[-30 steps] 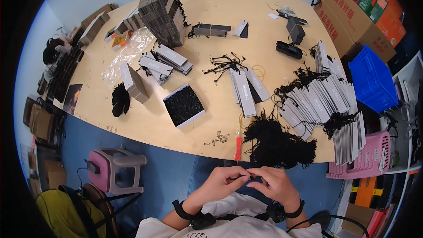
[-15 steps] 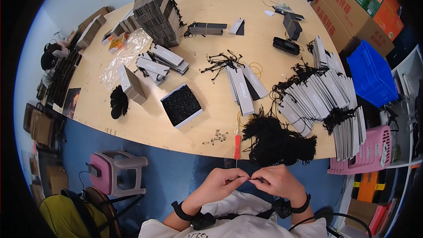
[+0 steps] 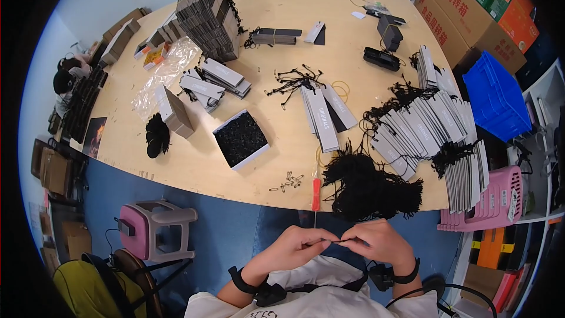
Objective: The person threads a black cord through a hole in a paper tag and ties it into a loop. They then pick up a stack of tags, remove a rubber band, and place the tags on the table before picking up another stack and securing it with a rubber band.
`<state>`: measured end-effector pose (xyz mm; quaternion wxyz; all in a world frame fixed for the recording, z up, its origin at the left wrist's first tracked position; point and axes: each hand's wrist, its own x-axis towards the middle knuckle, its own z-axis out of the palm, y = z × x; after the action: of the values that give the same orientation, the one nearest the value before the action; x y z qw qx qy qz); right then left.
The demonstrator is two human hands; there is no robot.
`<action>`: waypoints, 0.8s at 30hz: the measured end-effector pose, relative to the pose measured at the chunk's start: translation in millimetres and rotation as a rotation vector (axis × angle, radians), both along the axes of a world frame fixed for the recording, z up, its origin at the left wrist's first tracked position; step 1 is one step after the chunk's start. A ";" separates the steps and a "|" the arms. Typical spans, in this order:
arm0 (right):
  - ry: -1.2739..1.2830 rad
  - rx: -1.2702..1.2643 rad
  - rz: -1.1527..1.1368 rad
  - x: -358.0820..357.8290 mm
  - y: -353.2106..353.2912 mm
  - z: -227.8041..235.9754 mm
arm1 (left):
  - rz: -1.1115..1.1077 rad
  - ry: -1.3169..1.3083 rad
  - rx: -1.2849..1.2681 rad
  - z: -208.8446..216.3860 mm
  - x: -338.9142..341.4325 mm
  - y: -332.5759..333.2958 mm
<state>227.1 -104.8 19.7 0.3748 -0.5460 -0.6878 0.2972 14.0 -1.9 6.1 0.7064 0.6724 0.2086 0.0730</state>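
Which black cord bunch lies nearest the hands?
The big heap beside the red-handled tool; others, like the small bundle far left, lie farther away.

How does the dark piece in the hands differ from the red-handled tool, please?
The dark piece is held in the left hand and right hand; the red-handled tool lies on the table. The piece shows thin and dark; the tool's handle is thicker and red.

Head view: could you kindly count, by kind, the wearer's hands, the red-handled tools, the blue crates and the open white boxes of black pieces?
Hands: 2 (left hand, right hand)
Red-handled tool: 1
Blue crate: 1
White box of black pieces: 1
Total: 5
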 end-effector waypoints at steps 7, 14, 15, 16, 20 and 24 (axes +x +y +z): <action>0.064 -0.151 -0.074 -1.1 -4.6 6.8 | 0.121 0.038 -0.019 6.1 8.3 -7.5; 0.137 -0.185 -0.075 0.7 -6.1 5.9 | 0.150 0.025 -0.077 4.3 8.9 -9.0; 0.120 -0.184 -0.063 1.4 -6.3 5.9 | 0.151 0.020 -0.084 4.3 8.9 -9.4; 0.103 -0.182 -0.051 1.7 -6.4 5.9 | 0.151 0.015 -0.091 4.3 8.8 -9.9; 0.110 -0.176 -0.051 0.9 -6.5 1.4 | 0.160 0.017 -0.092 4.1 8.9 -10.9; 0.112 -0.112 -0.046 -0.6 -6.1 -4.6 | 0.174 0.014 -0.109 3.0 8.6 -11.0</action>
<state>226.4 -110.9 15.1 0.3880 -0.5642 -0.6355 0.3567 22.6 -13.0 9.1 0.7314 0.6130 0.2745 0.1180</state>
